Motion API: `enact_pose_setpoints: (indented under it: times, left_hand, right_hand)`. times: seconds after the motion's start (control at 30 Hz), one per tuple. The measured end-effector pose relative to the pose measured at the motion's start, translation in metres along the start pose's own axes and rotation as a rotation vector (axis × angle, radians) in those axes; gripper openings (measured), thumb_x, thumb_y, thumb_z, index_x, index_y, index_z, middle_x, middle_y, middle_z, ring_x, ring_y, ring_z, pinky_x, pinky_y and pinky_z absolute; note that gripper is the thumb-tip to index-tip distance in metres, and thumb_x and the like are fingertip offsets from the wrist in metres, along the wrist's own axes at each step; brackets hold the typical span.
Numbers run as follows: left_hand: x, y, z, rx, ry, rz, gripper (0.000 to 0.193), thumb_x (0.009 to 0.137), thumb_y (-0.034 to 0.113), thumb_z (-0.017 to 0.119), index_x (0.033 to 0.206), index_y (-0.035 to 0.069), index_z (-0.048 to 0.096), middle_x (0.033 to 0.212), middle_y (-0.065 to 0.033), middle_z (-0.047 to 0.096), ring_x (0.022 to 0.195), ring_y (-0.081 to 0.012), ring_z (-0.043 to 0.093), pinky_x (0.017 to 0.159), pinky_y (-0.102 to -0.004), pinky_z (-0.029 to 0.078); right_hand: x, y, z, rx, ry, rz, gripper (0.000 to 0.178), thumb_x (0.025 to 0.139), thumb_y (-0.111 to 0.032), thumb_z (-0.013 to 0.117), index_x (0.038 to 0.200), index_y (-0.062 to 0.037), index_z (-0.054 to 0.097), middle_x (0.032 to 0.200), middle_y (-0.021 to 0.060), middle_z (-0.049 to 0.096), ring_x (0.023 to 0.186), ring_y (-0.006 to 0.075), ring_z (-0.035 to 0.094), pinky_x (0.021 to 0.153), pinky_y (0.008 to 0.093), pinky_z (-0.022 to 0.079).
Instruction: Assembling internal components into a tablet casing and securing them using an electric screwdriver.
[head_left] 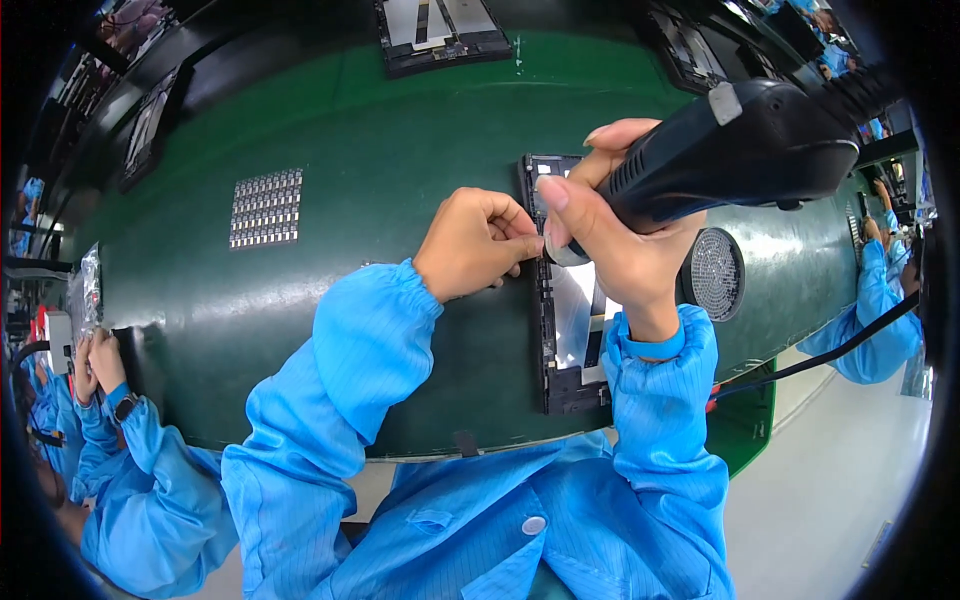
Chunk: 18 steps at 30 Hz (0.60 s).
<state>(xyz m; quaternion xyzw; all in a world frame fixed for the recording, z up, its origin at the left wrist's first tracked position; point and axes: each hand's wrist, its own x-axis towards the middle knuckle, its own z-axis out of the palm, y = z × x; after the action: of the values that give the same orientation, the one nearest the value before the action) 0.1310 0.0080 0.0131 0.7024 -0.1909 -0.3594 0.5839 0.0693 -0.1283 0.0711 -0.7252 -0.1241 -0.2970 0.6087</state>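
Note:
My right hand (pixel 640 240) is wrapped round a black electric screwdriver (pixel 735 150), held slanted with its lower end over a black-framed tablet-like device (pixel 575 320). The device lies on the green table, its inside showing silvery panels and small parts along the edge. At its left edge, close to the tool's grey collar (pixel 568 252), the thumb and fingers of my left hand (pixel 480 245) are pinched together. Whatever they hold, if anything, is too small or hidden. The tool's very tip cannot be seen either.
On the green table (pixel 400 130) lie a sheet of small parts in rows (pixel 266 208) and a round dotted dish (pixel 714 274). More opened devices (pixel 445 35) line the far side. A co-worker's hands (pixel 100 365) are at left; another person (pixel 875 330) sits at right.

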Motion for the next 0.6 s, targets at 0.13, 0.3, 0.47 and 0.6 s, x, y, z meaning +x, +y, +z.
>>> enact_pose_setpoints:
  times: [0.13, 0.3, 0.47, 0.6]
  left_hand:
    - [0.001, -0.004, -0.001, -0.006, -0.009, 0.002, 0.010, 0.079, 0.006, 0.070, 0.079, -0.002, 0.064, 0.066, -0.0054, 0.063, 0.055, -0.0093, 0.060, 0.042, -0.0230, 0.047]
    - [0.001, -0.004, -0.001, -0.034, -0.016, 0.011, 0.012, 0.078, 0.008, 0.070, 0.078, -0.002, 0.064, 0.066, -0.0059, 0.064, 0.054, -0.0097, 0.061, 0.043, -0.0235, 0.048]
    - [-0.001, -0.005, -0.003, -0.026, -0.002, 0.040, 0.010, 0.077, 0.007, 0.070, 0.076, -0.002, 0.064, 0.064, -0.0061, 0.063, 0.053, -0.0099, 0.061, 0.043, -0.0237, 0.048]
    - [0.000, -0.003, -0.004, 0.017, -0.003, 0.057, 0.009, 0.076, 0.006, 0.069, 0.076, -0.002, 0.064, 0.064, -0.0061, 0.063, 0.053, -0.0101, 0.061, 0.042, -0.0235, 0.048]
  right_hand:
    - [-0.001, 0.003, 0.001, 0.015, 0.003, 0.009, 0.040, 0.076, 0.012, 0.066, 0.109, 0.0012, 0.047, 0.062, 0.0081, 0.059, 0.051, 0.0127, 0.057, 0.050, 0.0248, 0.047]
    - [-0.004, 0.004, 0.005, 0.054, 0.067, 0.052, 0.034, 0.073, 0.009, 0.071, 0.101, 0.0025, 0.053, 0.064, 0.0061, 0.060, 0.054, 0.0102, 0.056, 0.052, 0.0227, 0.046]
    - [-0.006, 0.001, 0.009, 0.053, -0.031, 0.036, 0.037, 0.076, 0.014, 0.065, 0.103, -0.0007, 0.044, 0.063, 0.0089, 0.057, 0.052, 0.0138, 0.057, 0.050, 0.0257, 0.048]
    - [-0.009, -0.004, 0.014, 0.078, -0.031, 0.032, 0.038, 0.075, 0.014, 0.065, 0.102, -0.0018, 0.043, 0.064, 0.0084, 0.057, 0.053, 0.0132, 0.057, 0.051, 0.0244, 0.047]
